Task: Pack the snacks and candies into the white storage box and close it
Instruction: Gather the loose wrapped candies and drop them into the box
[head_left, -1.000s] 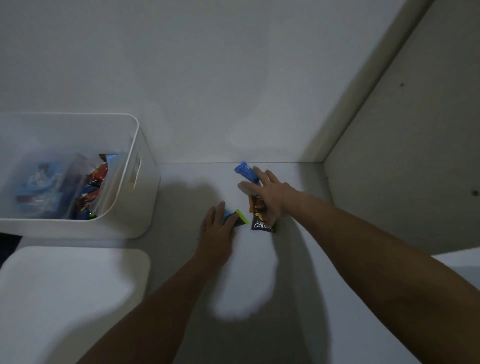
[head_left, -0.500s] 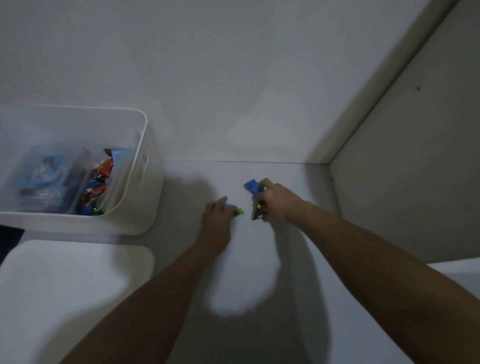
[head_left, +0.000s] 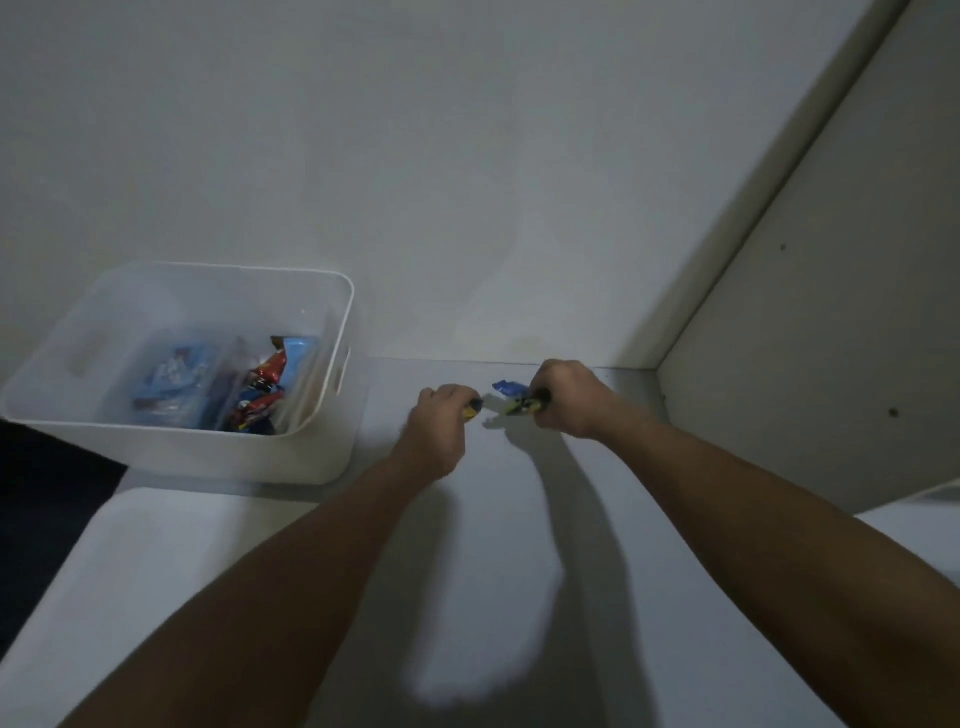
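The white storage box (head_left: 332, 452) stands open at the left, with several colourful snack packets (head_left: 260, 384) inside. My left hand (head_left: 441, 426) grips a small blue and yellow-green candy packet (head_left: 472, 409), only its tip showing past the fingers. My right hand (head_left: 566, 397) holds a dark black and orange packet (head_left: 524, 406) together with a blue packet (head_left: 508, 387) that sticks out to the left. Both hands hover just above the white surface, close to the back wall, a short gap between them.
The box's flat white lid (head_left: 156, 571) lies on the surface in front of the box. A white back wall (head_left: 467, 182) and a side panel (head_left: 831, 338) at the right close the corner. A dark gap (head_left: 47, 493) lies at the left edge.
Both hands have closed round the packets that lay flat on the surface and lifted them slightly. The view has shifted, so the box now sits further right and lower.
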